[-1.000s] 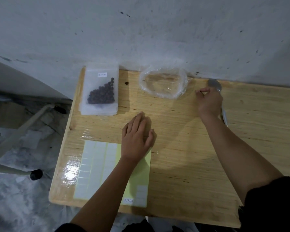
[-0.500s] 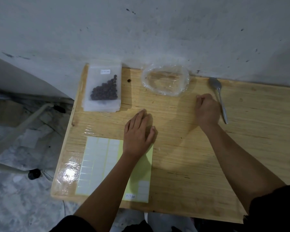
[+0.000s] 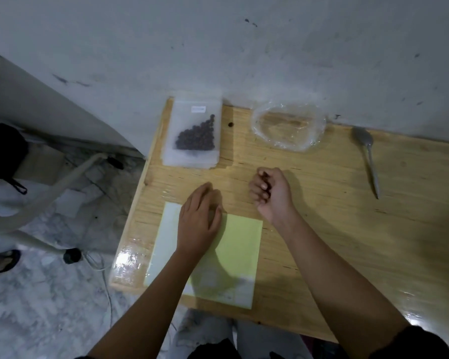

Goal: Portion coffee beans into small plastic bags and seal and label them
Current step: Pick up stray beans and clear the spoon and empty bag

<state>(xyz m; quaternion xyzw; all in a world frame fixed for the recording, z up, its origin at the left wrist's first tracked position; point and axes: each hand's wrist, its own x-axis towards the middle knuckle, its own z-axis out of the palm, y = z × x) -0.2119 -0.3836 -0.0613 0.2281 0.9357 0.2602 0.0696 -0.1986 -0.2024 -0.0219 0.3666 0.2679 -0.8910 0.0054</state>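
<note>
Two bare hands over the pale wooden table (image 3: pixel 322 229). Left hand (image 3: pixel 198 221) laid flat, fingers slack, gripping nothing, pressing the yellow-green label sheet (image 3: pixel 233 257). Right hand (image 3: pixel 271 194) just beside it, curled into a loose fist; something dark glimpsed among the fingers, too small to tell what. Ahead of the left hand, a small clear plastic bag of dark coffee beans (image 3: pixel 196 134), labelled, lying flat. Ahead of the right hand, an empty crumpled clear bag (image 3: pixel 288 126). Well off to its right, a grey metal spoon (image 3: pixel 367 158).
</note>
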